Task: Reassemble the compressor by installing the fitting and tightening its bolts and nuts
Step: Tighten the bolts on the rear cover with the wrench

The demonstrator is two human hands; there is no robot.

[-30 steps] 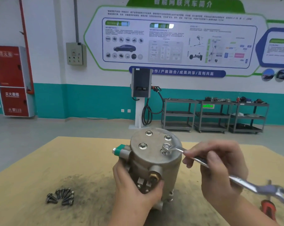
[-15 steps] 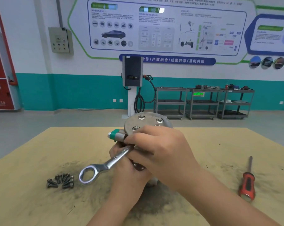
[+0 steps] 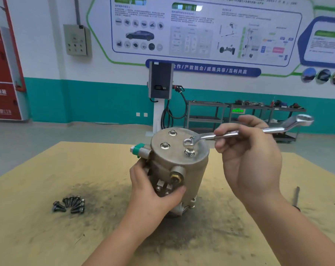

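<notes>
The compressor [image 3: 179, 169] stands upright on the worktop [image 3: 47, 189], the left hand [image 3: 155, 191] clasping its lower body. The right hand [image 3: 247, 156] grips the wrench [image 3: 239, 133], its small end above a raised bolt [image 3: 189, 151]. Seat it squarely before turning.

Left hand [image 3: 153, 191] low, fingers curled, gripping; right hand [image 3: 249, 156] raised, fingers pinching.

table [image 3: 37, 189] tan, sooty | compressor [image 3: 182, 169] ctr | bolt pile [image 3: 70, 205] left | screwdriver [image 3: 296, 196] right
</notes>
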